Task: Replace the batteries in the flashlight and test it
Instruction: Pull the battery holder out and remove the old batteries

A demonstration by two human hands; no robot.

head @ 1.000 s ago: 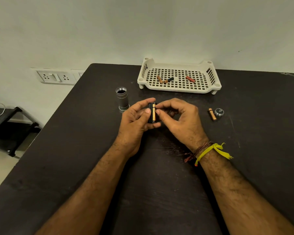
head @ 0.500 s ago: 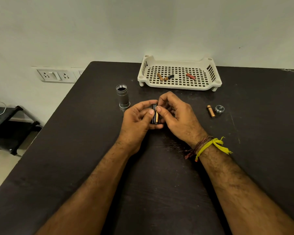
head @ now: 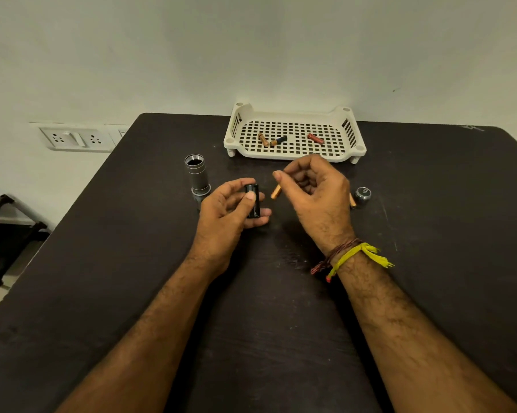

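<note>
Hands over the middle of the dark surface point(head: 430, 234). Left hand point(head: 227, 213): fingers closed around a black battery holder point(head: 253, 204), held upright, thumb on its front. Right hand point(head: 314, 195): thumb and forefinger pinched on a gold battery point(head: 276, 191), tilted, clear of the holder and just beside it. Flashlight body point(head: 197, 177), grey, stands upright with its open end up, just left of the left hand. Silver end cap point(head: 363, 194) and a second gold battery point(head: 352, 200) lie together beyond the right hand, toward the right edge. White slotted tray point(head: 352, 135) at the far edge; three batteries point(head: 276, 141) lie in it.
</note>
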